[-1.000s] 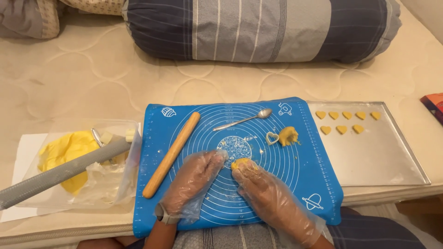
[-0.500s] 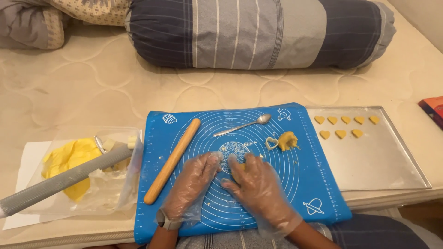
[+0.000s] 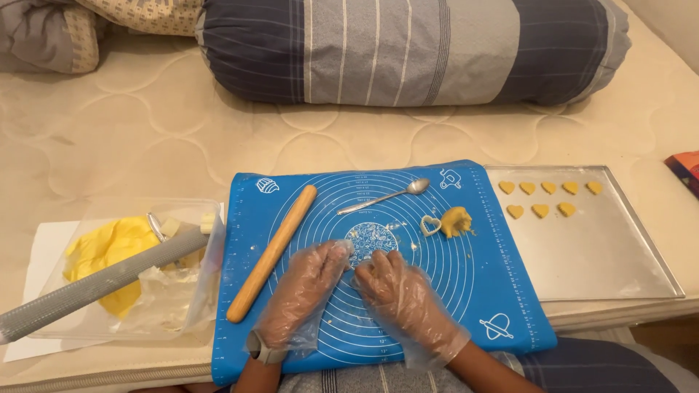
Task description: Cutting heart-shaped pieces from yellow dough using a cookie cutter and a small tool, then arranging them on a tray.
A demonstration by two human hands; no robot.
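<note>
Both my hands wear clear plastic gloves and rest close together on a blue silicone baking mat point(image 3: 502, 284). My left hand point(image 3: 302, 295) lies flat, fingers spread, fingertips near the mat's centre. Cupped beside it, my right hand point(image 3: 404, 298) covers a small yellow dough piece that is now hidden under the palm. The fingertips of the two hands nearly touch. A wooden rolling pin point(image 3: 271, 253) lies just left of my left hand. Beyond my hands sit a heart-shaped cutter point(image 3: 431, 225), a yellow dough lump point(image 3: 456, 221) and a metal spoon point(image 3: 386, 196).
A metal baking tray point(image 3: 590, 255) on the right carries several heart-shaped dough pieces point(image 3: 546, 191) along its far edge. On the left, a clear plastic container point(image 3: 109, 255) holds yellow dough, with a grey tool point(image 3: 95, 287) across it. A striped bolster pillow point(image 3: 415, 51) lies behind.
The yellow dough piece seen at my right fingertips has gone under the right hand. Both hands have drawn together near the mat's centre.
</note>
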